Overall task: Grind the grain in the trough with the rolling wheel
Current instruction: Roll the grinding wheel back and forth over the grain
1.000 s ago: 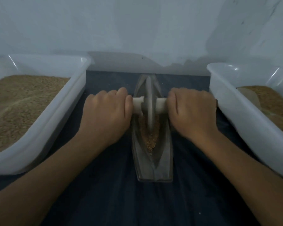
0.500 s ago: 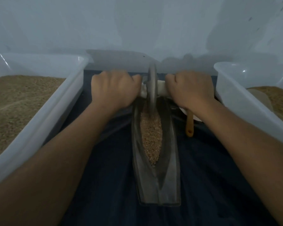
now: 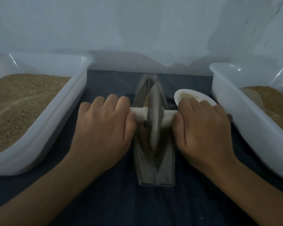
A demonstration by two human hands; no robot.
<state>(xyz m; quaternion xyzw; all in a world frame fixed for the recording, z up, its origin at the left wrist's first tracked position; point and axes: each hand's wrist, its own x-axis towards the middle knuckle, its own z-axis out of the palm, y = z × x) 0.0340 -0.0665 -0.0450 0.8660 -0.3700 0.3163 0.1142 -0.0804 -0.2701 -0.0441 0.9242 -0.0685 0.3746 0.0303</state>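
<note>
where hands (image 3: 103, 128) (image 3: 203, 128) cover axle ends, wheel (image 3: 153, 118) hides grain (image 3: 145, 139)

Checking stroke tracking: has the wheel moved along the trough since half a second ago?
Yes. The wheel has rolled back toward the person, from the trough's far tip to about its middle.

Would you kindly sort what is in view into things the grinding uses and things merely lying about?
In use:
left hand and right hand, gripping the white axle
rolling wheel
trough
grain in it

Lying about:
left tub of grain
right tub of grain
small white dish
dark cloth
</note>
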